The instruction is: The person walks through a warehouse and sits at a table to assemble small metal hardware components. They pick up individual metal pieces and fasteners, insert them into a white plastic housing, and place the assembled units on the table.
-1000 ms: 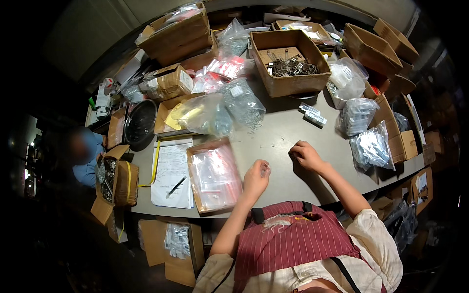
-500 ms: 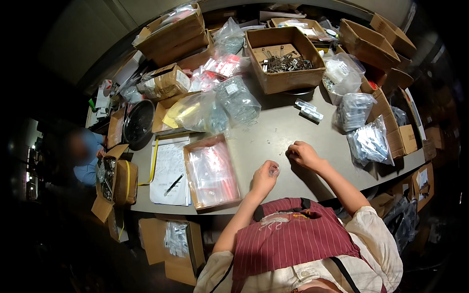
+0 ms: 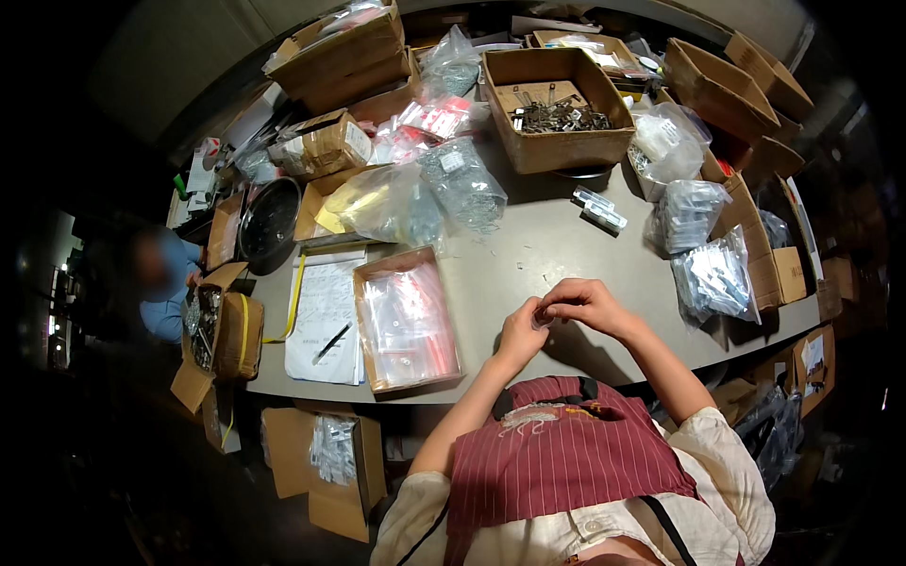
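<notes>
My left hand is closed around a small clear plastic bag, mostly hidden by the fingers. Over the near part of the table, my right hand meets it, its fingers bent together at the top of the bag. Whether the right fingertips grip the bag or a tiny piece inside cannot be made out. A few tiny pieces lie on the tabletop just beyond my hands. To the left stands a shallow cardboard box of clear zip bags with red edges.
A box of metal clips stands at the back. Bags of hardware line the right side, and small clear cases lie nearby. Papers with a pen are at left. Another person in blue is beyond the left edge.
My right hand has come off the tabletop and moved left to meet my left hand at the small bag. The left hand has shifted slightly.
</notes>
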### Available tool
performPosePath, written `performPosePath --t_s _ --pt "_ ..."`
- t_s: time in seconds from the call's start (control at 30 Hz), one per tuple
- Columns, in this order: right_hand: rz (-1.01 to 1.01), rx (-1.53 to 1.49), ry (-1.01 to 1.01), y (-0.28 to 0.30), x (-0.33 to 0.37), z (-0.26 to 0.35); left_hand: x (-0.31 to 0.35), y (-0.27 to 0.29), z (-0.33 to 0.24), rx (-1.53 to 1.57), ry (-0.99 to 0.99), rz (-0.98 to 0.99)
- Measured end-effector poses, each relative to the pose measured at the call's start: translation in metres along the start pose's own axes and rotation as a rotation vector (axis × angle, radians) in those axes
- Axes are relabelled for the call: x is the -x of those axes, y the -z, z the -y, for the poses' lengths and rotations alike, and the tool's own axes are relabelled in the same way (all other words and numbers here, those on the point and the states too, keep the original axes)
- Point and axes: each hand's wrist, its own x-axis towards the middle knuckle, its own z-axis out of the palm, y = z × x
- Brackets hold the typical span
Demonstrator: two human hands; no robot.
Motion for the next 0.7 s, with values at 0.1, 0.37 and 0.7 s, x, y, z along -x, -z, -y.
performPosePath --t_s 0.1,0.37,0.7 --pt "-0.212 0.112 -0.056 0.013 -0.007 -0.024 -0.001 -0.002 0.002 0.103 0.049 -0.012" --pt "-0.156 0.988 0.002 0.02 -0.007 -0.098 0.003 0.005 0.0 0.046 0.096 -0.098" --pt "-0.155 0.959 0.122 -0.003 -0.03 -0.076 0.006 0.008 -0.004 0.03 0.077 -0.177"
